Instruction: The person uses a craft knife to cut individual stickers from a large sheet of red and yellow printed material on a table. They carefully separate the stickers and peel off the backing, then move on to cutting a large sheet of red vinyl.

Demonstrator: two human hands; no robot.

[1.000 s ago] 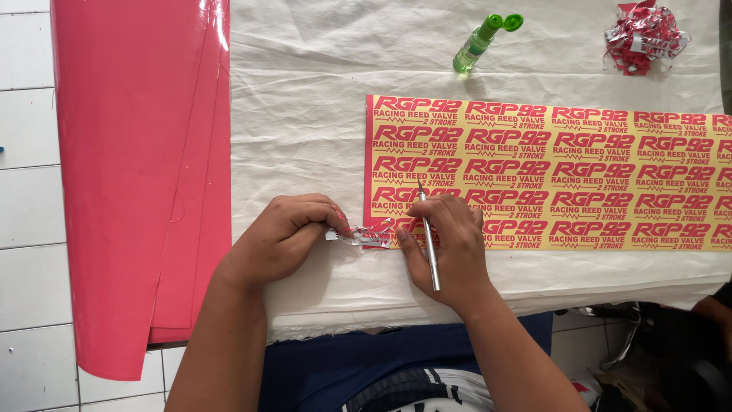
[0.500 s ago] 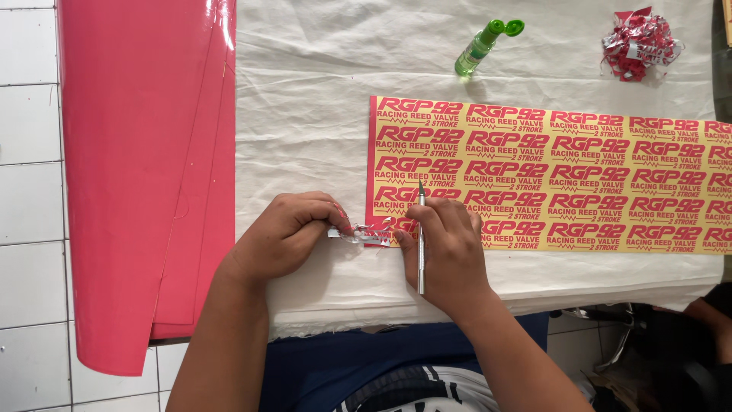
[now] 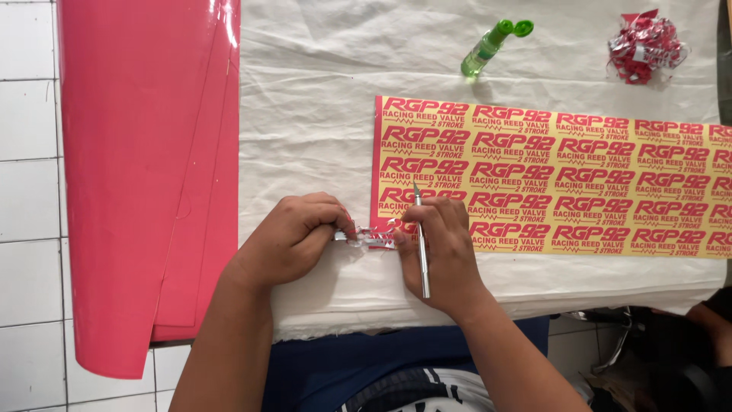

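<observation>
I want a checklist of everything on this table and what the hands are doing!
Surface: white cloth covering the table.
Job's things: yellow sticker sheet with red print; peeled strip at its corner.
Clutter: green bottle lying down; wad of red scraps; pink sheets hanging off the edge.
Grippers: left hand pinches the strip; right hand holds a thin knife.
Cables: nothing seen.
Surroundings: white floor tiles.

Counter (image 3: 320, 305) draped in white cloth (image 3: 328, 99); on it a yellow-and-red sticker sheet (image 3: 579, 175), green bottle (image 3: 488, 47) lying flat, crumpled red scraps (image 3: 644, 46), pink sheets (image 3: 145, 168) overhanging left edge.
</observation>
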